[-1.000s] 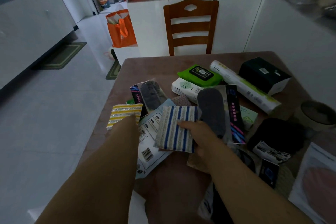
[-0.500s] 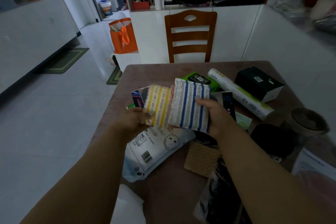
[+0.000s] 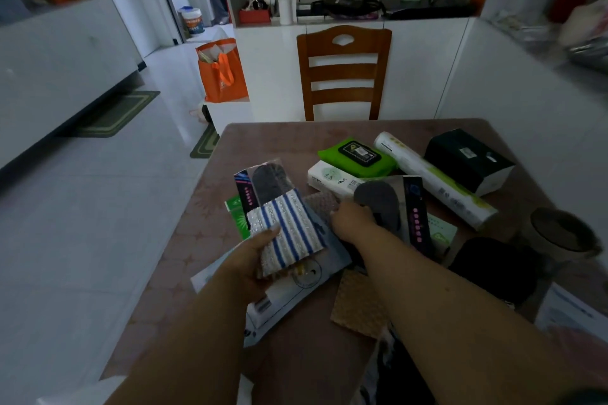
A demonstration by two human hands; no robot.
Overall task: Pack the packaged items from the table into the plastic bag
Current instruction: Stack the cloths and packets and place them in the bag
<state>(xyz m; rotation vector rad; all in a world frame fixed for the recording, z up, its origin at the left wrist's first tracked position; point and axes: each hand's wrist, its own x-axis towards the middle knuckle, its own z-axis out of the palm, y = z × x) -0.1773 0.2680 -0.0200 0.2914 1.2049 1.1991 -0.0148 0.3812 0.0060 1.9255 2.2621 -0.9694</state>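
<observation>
Left hand: closed on the blue-striped cloth pack, thumb on its top face, the pack held just above the desk.
Right hand: laid on the grey insole pack; whether it is gripped cannot be told.
Striped pack axis: stripes run from near-right to far-left, the pack tilted that way.
Insole pack axis: long axis running away from the person, toe end far.
White mailer: flat under the striped pack.
Second insole pack: beyond the left hand, lengthwise away.
Far items: green wipes pack, long white roll, black box.
Round container: at the right edge, contents seemingly dark.
</observation>
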